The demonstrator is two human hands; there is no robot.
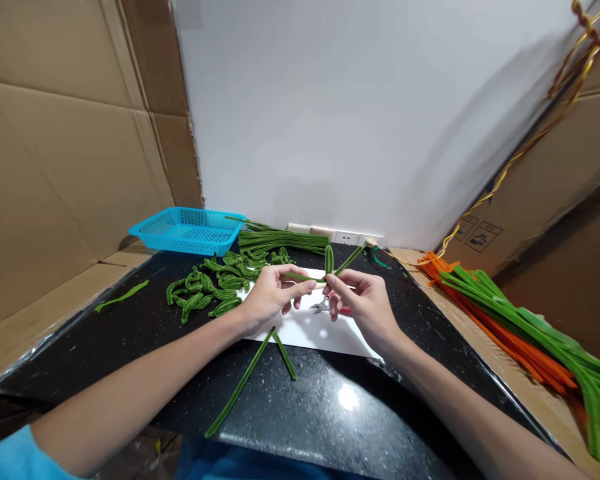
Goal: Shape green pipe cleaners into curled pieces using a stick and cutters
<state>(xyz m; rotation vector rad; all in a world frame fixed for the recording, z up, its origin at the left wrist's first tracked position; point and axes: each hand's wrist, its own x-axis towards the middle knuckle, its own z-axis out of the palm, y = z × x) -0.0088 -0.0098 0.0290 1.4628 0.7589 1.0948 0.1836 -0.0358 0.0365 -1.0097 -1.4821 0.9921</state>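
A dark green pipe cleaner (329, 259), bent into an upright narrow loop with two ends spreading sideways, is held above the white paper (303, 335). My left hand (270, 293) pinches the end on the left between thumb and fingers. At the base of the loop, my right hand (365, 300) grips with thumb and forefinger. Under my right hand lie red-handled pliers (346, 311), partly hidden by the fingers. Nearer to me, a long green pipe cleaner piece (243, 387) and a shorter piece (285, 357) lie on the black countertop (360, 427).
Left of the paper is a pile of bent green loops (200, 287). Behind it stand a blue basket (180, 243) and a bundle of straight green stems (285, 242). Bright green stems (520, 317) and orange stems (510, 343) lie right. Cardboard (55, 133) flanks the counter.
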